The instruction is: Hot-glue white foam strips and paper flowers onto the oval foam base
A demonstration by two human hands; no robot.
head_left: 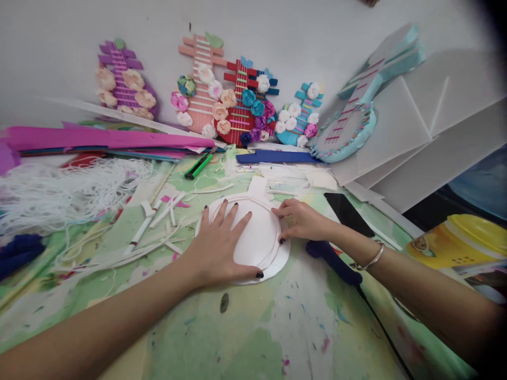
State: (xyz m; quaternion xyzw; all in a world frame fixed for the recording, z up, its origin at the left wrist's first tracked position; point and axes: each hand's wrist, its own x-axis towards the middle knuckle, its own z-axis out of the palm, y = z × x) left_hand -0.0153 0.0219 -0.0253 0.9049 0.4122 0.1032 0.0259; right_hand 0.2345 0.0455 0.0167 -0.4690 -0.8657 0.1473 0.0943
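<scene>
A round white board (255, 229) lies flat on the green patterned table, with a thin strip or cord curving near its edge and a short white tab (257, 186) at its top. My left hand (224, 245) rests on the board's left part, fingers spread, holding nothing. At the right edge my right hand (299, 220) has its thumb and index finger bent around the board's rim and the thin strip; what lies between the fingertips is too small to make out. A dark blue tool (335, 261) with a black cable lies beneath my right forearm.
White cord (75, 192) and cut strips (158, 216) lie left. A green cutter (199, 164) is behind the board, a black phone (348, 214) and yellow tub (459, 240) right. Decorated guitar shapes (240, 103) stand along the wall; grey boards (420, 121) lean at right.
</scene>
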